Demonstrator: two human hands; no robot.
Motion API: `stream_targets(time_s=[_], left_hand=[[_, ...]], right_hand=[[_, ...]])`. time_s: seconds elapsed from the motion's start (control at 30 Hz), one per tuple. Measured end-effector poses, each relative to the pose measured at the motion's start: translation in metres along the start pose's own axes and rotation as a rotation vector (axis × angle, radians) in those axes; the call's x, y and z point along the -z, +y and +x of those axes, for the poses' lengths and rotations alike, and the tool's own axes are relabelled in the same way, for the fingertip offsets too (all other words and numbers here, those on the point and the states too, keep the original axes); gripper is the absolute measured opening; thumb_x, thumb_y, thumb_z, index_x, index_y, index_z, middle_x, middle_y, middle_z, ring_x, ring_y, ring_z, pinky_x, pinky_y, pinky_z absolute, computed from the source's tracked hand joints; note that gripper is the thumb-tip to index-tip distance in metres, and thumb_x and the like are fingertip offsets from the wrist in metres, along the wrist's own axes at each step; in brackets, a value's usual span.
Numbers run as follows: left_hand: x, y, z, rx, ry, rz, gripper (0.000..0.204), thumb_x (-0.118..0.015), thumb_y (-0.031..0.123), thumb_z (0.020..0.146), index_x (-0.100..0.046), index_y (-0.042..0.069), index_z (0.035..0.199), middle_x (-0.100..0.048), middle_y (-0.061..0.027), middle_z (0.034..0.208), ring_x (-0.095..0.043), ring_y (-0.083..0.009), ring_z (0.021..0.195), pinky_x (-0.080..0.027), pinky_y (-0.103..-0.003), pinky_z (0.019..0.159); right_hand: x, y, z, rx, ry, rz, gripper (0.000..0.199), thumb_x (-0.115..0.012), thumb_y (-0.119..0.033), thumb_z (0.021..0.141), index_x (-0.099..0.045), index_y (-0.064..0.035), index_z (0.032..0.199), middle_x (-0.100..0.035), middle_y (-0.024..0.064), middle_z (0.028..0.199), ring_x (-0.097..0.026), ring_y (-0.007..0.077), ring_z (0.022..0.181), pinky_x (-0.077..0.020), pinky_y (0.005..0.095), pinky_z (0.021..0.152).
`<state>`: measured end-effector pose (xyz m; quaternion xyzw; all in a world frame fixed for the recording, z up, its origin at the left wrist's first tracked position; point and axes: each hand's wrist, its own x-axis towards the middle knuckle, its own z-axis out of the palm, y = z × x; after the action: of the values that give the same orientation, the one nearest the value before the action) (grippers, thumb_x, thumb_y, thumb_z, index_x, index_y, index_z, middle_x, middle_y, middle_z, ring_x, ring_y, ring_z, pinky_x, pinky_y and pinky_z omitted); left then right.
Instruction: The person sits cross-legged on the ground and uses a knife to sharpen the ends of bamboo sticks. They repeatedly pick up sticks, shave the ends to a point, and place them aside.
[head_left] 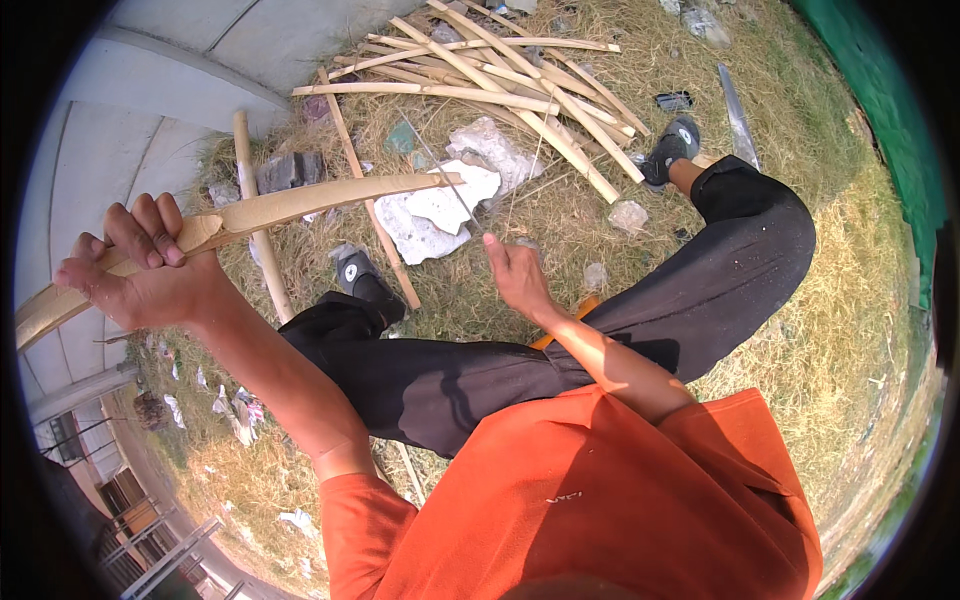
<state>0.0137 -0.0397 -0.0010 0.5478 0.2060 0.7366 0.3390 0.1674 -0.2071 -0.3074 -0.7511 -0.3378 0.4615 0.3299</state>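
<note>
Ahead of me a heap of split bamboo strips (500,75) lies criss-crossed on the dry grass (830,300). Nearer lie pale broken slabs (440,205) (concrete or plaster, I cannot tell). A concrete wall (150,90) curves along my left, and green netting (880,90) bounds the right.

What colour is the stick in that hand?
The bamboo strip in the left hand is pale tan, clearest in the head view.
</note>
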Motion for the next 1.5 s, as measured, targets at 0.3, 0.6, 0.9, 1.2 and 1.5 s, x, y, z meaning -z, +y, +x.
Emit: stream_targets(time_s=[0.3,0.6,0.9,1.2,1.5], left_hand=[[0.016,-0.002,0.005,0.000,0.098,0.047,0.042,-0.052,0.048,0.096,-0.037,0.014,0.078,-0.024,0.0005,0.046,-0.016,-0.0084,0.038,-0.016,-0.024,0.036],[0.011,-0.001,0.004,-0.031,0.198,0.119,0.040,-0.052,0.042,0.098,-0.032,0.013,0.078,-0.019,0.0018,0.049,-0.015,-0.0086,0.042,-0.016,-0.026,0.038],[0.001,-0.010,0.005,-0.113,0.417,0.355,0.040,-0.045,0.045,0.099,-0.035,0.007,0.093,-0.026,-0.0004,0.053,-0.025,-0.0101,0.045,-0.019,-0.026,0.039],[0.000,-0.012,0.008,-0.315,0.336,0.439,0.051,-0.043,0.055,0.097,-0.036,0.004,0.099,-0.037,-0.0062,0.055,-0.042,-0.0142,0.046,-0.032,-0.023,0.036],[0.008,-0.009,0.013,-0.348,0.307,0.406,0.049,-0.051,0.050,0.095,-0.035,0.004,0.097,-0.041,-0.0073,0.055,-0.041,-0.0137,0.044,-0.032,-0.023,0.036]], right_hand=[[0.007,-0.010,-0.018,0.133,0.015,0.141,0.078,-0.036,-0.062,0.094,-0.061,0.0061,0.068,-0.062,0.0218,0.066,-0.061,0.0388,0.067,-0.0448,0.0503,0.070],[-0.006,0.030,0.003,-0.098,0.141,0.052,0.073,-0.036,-0.057,0.097,-0.063,0.0067,0.072,-0.062,0.0240,0.068,-0.060,0.0399,0.067,-0.0442,0.0492,0.066],[-0.014,0.026,0.002,-0.158,0.236,0.024,0.071,-0.038,-0.054,0.098,-0.057,0.0046,0.062,-0.053,0.0187,0.055,-0.053,0.0335,0.053,-0.0412,0.0453,0.059],[0.001,-0.004,-0.015,0.206,0.113,0.111,0.069,-0.038,-0.052,0.099,-0.055,0.0023,0.060,-0.051,0.0141,0.052,-0.050,0.0279,0.052,-0.0406,0.0435,0.056],[0.006,0.001,-0.002,0.044,0.054,-0.060,0.070,-0.040,-0.058,0.096,-0.062,0.0018,0.066,-0.058,0.0181,0.060,-0.058,0.0301,0.061,-0.0455,0.0445,0.066]])
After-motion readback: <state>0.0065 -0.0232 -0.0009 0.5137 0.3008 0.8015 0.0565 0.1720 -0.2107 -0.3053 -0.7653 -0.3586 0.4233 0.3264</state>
